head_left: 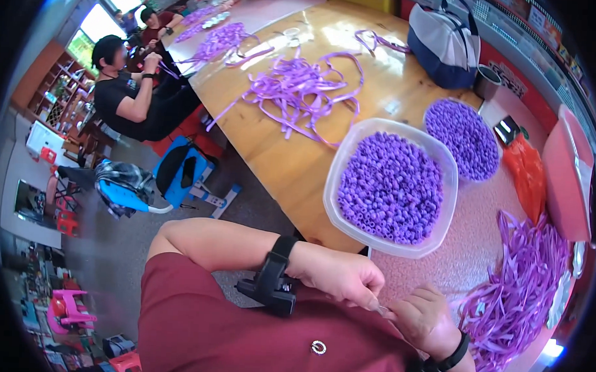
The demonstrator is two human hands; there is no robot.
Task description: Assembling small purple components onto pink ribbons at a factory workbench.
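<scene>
My left hand [342, 277] and my right hand [426, 319] meet fingertip to fingertip in front of my maroon shirt. Both are closed in a pinch, and a small pale bit shows between them, too small to name. Just beyond them stands a square, clear plastic tub [334, 217] filled with purple beads [391, 188]. A second, round container of purple beads [462, 139] sits behind it to the right. Beside my right hand lies a large heap of purple ribbons [521, 282].
A loose tangle of purple ribbons [300, 94] covers part of the wooden table [247, 141]. Farther right are a white and navy bag [445, 43], a metal cup [488, 81], an orange plastic bag [526, 169] and a pink basin [567, 179]. Another person [124, 88] handles ribbon at the far left.
</scene>
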